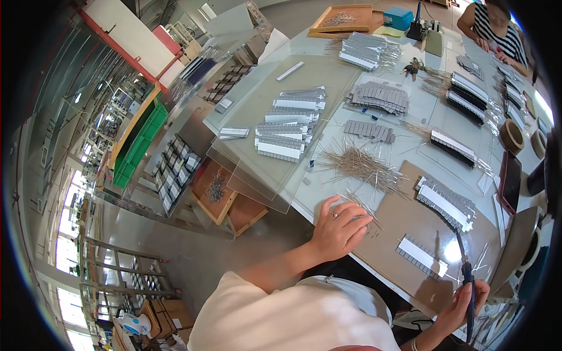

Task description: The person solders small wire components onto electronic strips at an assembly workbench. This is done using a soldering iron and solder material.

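Near the left end of the near edge of the bench, the left hand's fingers cover parts of several loose wires, and whether they pinch one cannot be told. Farther right along that edge, the right hand's fingers hide a stretch of the black pen-like tool, whose thin tip is too small to make out, and the forearm is cut off by the picture's lower edge. At the bench's far right corner a co-worker is cropped by the upper edge, hands small and blurred.
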### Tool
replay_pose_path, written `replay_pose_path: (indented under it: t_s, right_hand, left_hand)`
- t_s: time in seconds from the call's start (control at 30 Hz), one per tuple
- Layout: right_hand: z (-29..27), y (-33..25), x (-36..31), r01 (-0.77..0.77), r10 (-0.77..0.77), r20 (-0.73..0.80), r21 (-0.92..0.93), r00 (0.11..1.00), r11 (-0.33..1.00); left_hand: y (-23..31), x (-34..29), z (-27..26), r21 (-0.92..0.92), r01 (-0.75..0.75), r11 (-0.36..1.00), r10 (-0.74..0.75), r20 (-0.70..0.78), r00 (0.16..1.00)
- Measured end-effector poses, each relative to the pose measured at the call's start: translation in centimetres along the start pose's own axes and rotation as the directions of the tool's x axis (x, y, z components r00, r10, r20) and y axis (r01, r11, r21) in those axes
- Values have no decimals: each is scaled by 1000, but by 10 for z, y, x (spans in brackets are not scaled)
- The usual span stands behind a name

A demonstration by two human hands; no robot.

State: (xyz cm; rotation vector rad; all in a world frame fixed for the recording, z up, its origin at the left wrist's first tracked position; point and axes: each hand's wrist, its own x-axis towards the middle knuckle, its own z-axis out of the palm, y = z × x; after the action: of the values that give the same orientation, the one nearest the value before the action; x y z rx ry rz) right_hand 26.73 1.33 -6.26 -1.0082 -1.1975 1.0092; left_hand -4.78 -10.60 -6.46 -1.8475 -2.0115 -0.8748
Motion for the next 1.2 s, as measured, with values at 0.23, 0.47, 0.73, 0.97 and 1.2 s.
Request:
replay_pose_path:
  t_s: [0.23,0.47,0.73,0.97,1.2]
  right_hand:
    - [4,-5,-1,-22,22,0,-10,1000,1000]
    - [6,-8,-3,-23,23,5,-3,1000,1000]
    - [8,-10,-7,-24,24,2,43,1000,999]
    - [7,-9,-6,-21,20,29,30,999,999]
    - [5,-6,-4,9,-9,16,-4,1000,1000]
  left_hand:
    - [-1,-3,2,-14,10,1000,-10,-32,999]
    - [-2,-4,3,6,-26,1000,26,-82,996]
    - [-3,-5,5,-10,-28,1000,27,-86,996]
    - [-1,-2,3,-28,-17,999,14,-88,996]
    - [-1,-3,1,-38,-5,999,1,-98,995]
